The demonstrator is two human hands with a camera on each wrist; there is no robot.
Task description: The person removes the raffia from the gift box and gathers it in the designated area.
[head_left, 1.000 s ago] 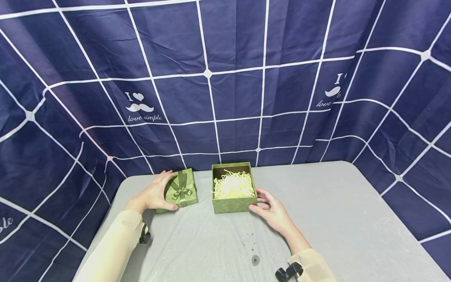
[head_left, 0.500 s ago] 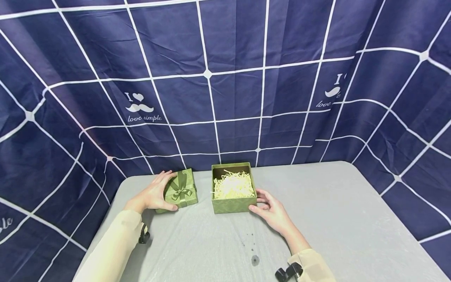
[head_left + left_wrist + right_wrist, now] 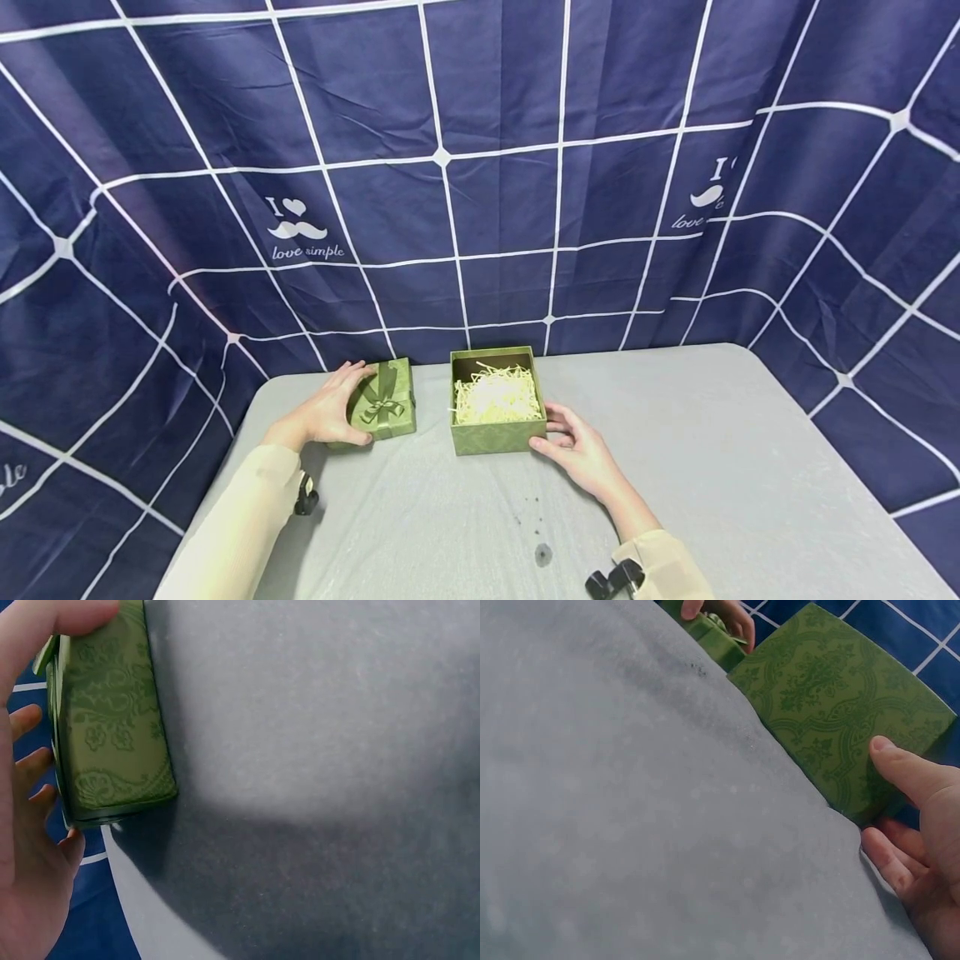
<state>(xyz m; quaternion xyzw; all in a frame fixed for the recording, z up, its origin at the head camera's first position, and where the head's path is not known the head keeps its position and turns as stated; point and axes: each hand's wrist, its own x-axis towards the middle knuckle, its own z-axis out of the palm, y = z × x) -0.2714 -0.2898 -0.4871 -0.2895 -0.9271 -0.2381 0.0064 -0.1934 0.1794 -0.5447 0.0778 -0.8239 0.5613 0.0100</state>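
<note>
Lid point(image 3: 401, 392), square, green and patterned, apparently stiff card, with a darker green ribbon bow point(image 3: 381, 407) on top, is at the left of the grey cloth-covered table point(image 3: 420, 517), near the lidless green patterned box point(image 3: 498, 438) but apart from it. The left hand point(image 3: 322, 412) grasps the lid from its left end, thumb against the near side and fingers at the far edge; whether the lid lies quite flat or is raised a little, I cannot tell. The right hand point(image 3: 588, 458) grips the box at its near right corner, thumb on the front wall, other fingers round the right side, while the box stands upright, heaped with pale yellow paper shreds point(image 3: 497, 396). The lid seems the likelier to give trouble: gripped at one end only, its free right end could sag or tip if lifted, and a hard squeeze might bow the sides inward. Fingers that slide farther over the top could catch the ribbon and pull the bow askew. On the box, a corner grip gives little control over rotation, so a sideways tug would probably twist it on the cloth. The shreds look light and loose, with a few strands poking past the left rim, so a tilt, a bump or a sleeve brushing over could drag some out onto the table
</note>
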